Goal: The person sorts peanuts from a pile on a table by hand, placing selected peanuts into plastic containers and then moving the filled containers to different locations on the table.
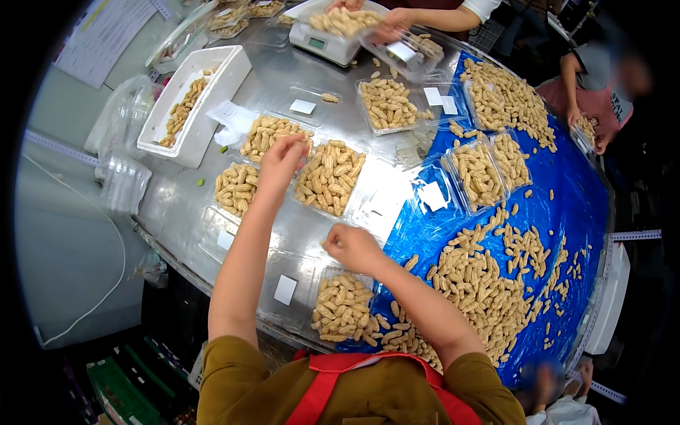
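My left hand (283, 159) hovers at the near edge of a clear tray of peanuts (270, 136), its fingers curled; what they hold, if anything, is hidden. A fuller tray of peanuts (331, 177) lies just right of it, and another tray of peanuts (236, 189) to its left. Over bare metal, my right hand (352, 248) is closed, a bit of a peanut (326, 244) showing at its fingertips. Below that hand, a clear tray heaped with peanuts (343, 306) stands near the table's front edge, with a white label (285, 290) on its open lid.
Loose peanuts (482, 297) pile up on a blue sheet (577, 212) at the right. At the far left stands a white foam box (232, 74) with peanuts inside. Across the table, a co-worker's hands (389, 25) hold peanuts by a scale (329, 39). Another person stands far right.
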Tool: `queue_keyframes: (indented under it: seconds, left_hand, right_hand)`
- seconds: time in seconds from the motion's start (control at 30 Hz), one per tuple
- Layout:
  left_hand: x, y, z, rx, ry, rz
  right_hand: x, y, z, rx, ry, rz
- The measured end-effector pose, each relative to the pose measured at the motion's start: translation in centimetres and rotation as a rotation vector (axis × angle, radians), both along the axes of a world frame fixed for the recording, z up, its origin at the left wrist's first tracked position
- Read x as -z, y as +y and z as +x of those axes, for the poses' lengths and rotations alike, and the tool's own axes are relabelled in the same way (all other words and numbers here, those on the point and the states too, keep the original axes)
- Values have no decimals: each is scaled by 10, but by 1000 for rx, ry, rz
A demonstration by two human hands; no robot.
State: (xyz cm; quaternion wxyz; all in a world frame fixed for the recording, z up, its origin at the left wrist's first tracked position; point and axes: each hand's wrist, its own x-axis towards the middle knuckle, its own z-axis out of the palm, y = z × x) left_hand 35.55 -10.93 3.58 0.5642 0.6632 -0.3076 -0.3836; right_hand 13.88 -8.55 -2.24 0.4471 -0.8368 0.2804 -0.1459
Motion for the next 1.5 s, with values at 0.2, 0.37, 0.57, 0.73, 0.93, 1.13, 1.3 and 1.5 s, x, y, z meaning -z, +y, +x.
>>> queue_keyframes:
  seconds: [0.2,0.37,0.57,0.73,0.93,1.13,1.3,1.5]
  left_hand:
    - [8,85,-8,24,150,60]
    - [-9,115,-40,93,344,67]
    - [-13,139,-132,173,690,70]
    - [-5,144,-198,278,1265,84]
    - [19,161,-244,450,1233,307]
    - [13,189,-295,505,1032,464]
    - [15,195,-318,480,975,498]
    - [20,188,-333,588,951,437]
  right_hand:
    - [-49,-44,-19,366,-200,945]
    - [-50,-34,-46,282,-511,1158]
    - [-48,3,-76,222,-678,1193]
    - [-69,61,-116,343,-596,750]
    - [-79,79,-197,476,-564,169]
    - [-57,16,-364,1198,-64,80]
    - [-29,-15,-426,1119,211,-7]
    - [15,-53,-406,884,542,-243]
